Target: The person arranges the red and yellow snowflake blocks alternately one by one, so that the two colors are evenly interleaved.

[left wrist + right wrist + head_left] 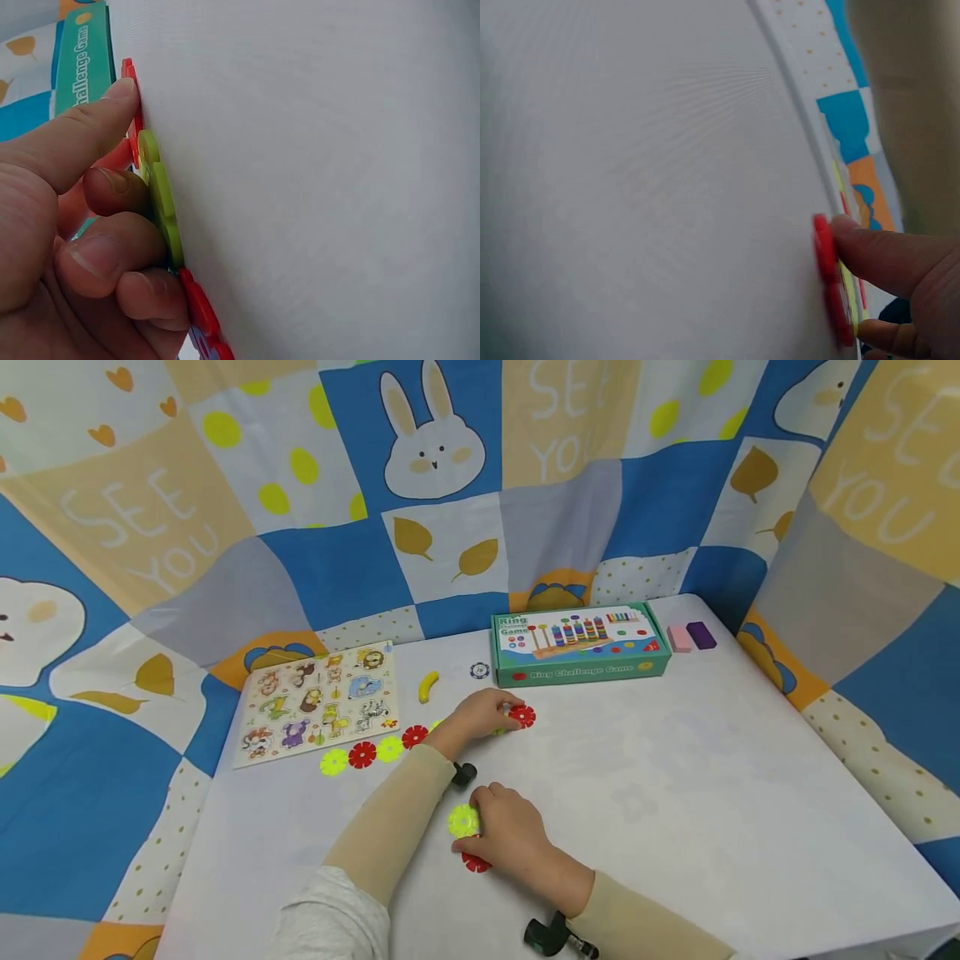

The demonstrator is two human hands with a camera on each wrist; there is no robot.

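In the head view my left hand (480, 714) is at the right end of a row of notched plastic snowflake discs, alternating yellow-green and red. Its thumb and forefinger pinch the red end disc (522, 717). The left wrist view has the other fingers curled beside a yellow-green disc (163, 202) lying against that red one. Closer to me, my right hand (510, 827) holds a yellow-green snowflake disc (463, 821) between thumb and forefinger. Partly hidden under that thumb is another red disc (477, 862), also seen edge-on as a red disc (834, 281) in the right wrist view.
An animal puzzle board (318, 702) lies behind the row's left part. Further right are a yellow banana piece (428, 687), a small round token (479, 671), a green Ring Challenge Game box (581, 645), a pink block (678, 639) and a purple block (702, 636). Patterned cloth (442, 560) hangs behind the table.
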